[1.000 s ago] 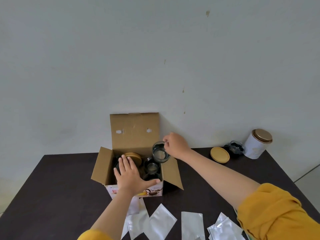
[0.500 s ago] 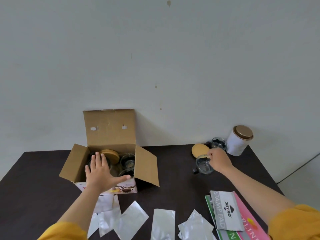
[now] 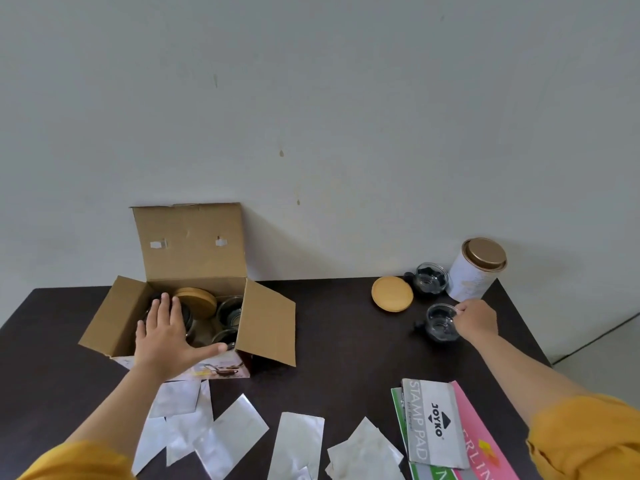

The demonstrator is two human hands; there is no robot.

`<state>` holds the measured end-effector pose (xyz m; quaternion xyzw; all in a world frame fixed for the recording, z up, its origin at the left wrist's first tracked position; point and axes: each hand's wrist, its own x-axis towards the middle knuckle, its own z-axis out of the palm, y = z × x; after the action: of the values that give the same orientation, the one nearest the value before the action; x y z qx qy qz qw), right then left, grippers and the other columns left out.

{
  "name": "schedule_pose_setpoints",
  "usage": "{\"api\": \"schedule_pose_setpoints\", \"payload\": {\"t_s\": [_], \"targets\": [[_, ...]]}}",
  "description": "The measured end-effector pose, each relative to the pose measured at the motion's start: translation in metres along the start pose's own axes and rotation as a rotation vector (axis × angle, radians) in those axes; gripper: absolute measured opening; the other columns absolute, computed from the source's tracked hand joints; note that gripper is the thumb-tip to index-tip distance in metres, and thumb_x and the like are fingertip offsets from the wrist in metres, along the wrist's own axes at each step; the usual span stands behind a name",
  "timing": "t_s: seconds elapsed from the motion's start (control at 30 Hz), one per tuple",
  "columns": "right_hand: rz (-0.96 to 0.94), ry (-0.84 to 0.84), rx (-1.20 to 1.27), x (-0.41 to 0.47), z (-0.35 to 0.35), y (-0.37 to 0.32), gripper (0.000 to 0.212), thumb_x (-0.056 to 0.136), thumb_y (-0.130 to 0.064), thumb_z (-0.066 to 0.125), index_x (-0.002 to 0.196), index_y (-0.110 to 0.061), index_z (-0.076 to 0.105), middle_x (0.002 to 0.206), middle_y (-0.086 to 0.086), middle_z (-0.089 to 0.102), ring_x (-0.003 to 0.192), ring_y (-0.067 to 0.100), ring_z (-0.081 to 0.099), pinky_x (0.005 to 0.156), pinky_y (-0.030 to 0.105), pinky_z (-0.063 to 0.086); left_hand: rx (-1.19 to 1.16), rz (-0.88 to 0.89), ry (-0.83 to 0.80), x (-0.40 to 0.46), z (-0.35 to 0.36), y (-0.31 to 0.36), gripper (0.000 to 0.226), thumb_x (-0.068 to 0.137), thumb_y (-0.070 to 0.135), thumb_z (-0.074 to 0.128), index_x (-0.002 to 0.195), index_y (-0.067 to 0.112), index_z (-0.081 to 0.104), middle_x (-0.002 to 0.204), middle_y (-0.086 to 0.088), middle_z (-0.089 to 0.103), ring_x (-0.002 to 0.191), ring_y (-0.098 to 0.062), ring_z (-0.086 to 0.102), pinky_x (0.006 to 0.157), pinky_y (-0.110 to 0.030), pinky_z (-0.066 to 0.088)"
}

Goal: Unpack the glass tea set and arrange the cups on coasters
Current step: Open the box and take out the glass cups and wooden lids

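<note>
An open cardboard box (image 3: pixel 266 323) stands on the dark table at the left. Inside it lie a glass teapot, a round wooden lid (image 3: pixel 195 301) and two glass cups (image 3: pixel 230 311). My left hand (image 3: pixel 169 336) rests flat over the box's front edge, fingers spread. At the right, my right hand (image 3: pixel 476 322) grips the rim of a glass cup (image 3: pixel 440 323) that stands on the table. A round wooden coaster (image 3: pixel 392 293) lies bare just beyond it. Another glass cup (image 3: pixel 431 277) stands behind, next to the tin.
A white tin with a gold lid (image 3: pixel 478 270) stands at the back right corner against the wall. Several white paper wrappers (image 3: pixel 232 434) lie along the near edge. A stamp pad pack (image 3: pixel 434 427) on coloured sheets lies near right. The table's right edge (image 3: pixel 519 313) is close.
My right hand carried a glass cup from above the box across to the right and set it down near the coaster. My left hand stayed on the box.
</note>
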<state>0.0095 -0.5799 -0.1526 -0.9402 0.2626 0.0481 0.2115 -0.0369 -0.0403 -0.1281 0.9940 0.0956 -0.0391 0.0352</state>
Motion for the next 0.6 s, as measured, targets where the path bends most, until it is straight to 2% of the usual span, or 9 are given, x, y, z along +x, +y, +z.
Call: {"api": "schedule_pose_setpoints", "payload": {"t_s": [0.07, 0.17, 0.27, 0.47, 0.6], "targets": [[0.014, 0.002, 0.004, 0.01, 0.001, 0.001, 0.016, 0.083, 0.001, 0.055, 0.071, -0.007, 0.061, 0.086, 0.016, 0.065, 0.082, 0.032, 0.06, 0.065, 0.032, 0.046, -0.003, 0.005, 0.013, 0.001, 0.003, -0.001, 0.154, 0.033, 0.105, 0.019, 0.15, 0.004, 0.013, 0.159, -0.014, 0.006, 0.147, -0.032, 0.001, 0.115, -0.055, 0.011], [0.038, 0.012, 0.008, 0.022, 0.003, 0.0, 0.017, 0.084, 0.0, 0.054, 0.087, -0.005, 0.071, 0.098, 0.016, 0.067, 0.094, 0.035, 0.061, 0.07, 0.03, 0.045, 0.006, 0.002, 0.014, 0.003, 0.005, -0.001, 0.153, 0.035, 0.105, 0.019, 0.15, 0.004, 0.015, 0.159, -0.014, 0.007, 0.147, -0.032, 0.002, 0.115, -0.055, 0.012], [0.068, 0.019, 0.049, 0.03, 0.005, -0.002, 0.022, 0.084, 0.002, 0.053, 0.096, -0.004, 0.071, 0.103, 0.018, 0.065, 0.099, 0.037, 0.06, 0.072, 0.03, 0.045, 0.009, -0.003, 0.017, 0.002, 0.006, 0.0, 0.153, 0.035, 0.105, 0.019, 0.15, 0.005, 0.015, 0.159, -0.013, 0.006, 0.147, -0.031, 0.001, 0.116, -0.055, 0.011], [0.133, 0.068, 0.18, 0.036, 0.008, -0.004, 0.021, 0.09, -0.007, 0.051, 0.095, 0.001, 0.069, 0.102, 0.02, 0.066, 0.098, 0.039, 0.06, 0.077, 0.036, 0.05, 0.0, 0.005, 0.029, 0.002, 0.008, -0.001, 0.151, 0.036, 0.105, 0.019, 0.149, 0.004, 0.016, 0.159, -0.014, 0.008, 0.147, -0.032, 0.003, 0.115, -0.056, 0.011], [0.211, 0.088, 0.302, 0.03, 0.008, -0.008, 0.027, 0.093, -0.015, 0.045, 0.091, 0.002, 0.065, 0.103, 0.025, 0.062, 0.092, 0.039, 0.057, 0.073, 0.039, 0.05, -0.001, 0.01, 0.037, 0.004, 0.009, -0.002, 0.15, 0.038, 0.105, 0.018, 0.149, 0.004, 0.018, 0.158, -0.014, 0.01, 0.146, -0.033, 0.004, 0.115, -0.056, 0.012]]}}
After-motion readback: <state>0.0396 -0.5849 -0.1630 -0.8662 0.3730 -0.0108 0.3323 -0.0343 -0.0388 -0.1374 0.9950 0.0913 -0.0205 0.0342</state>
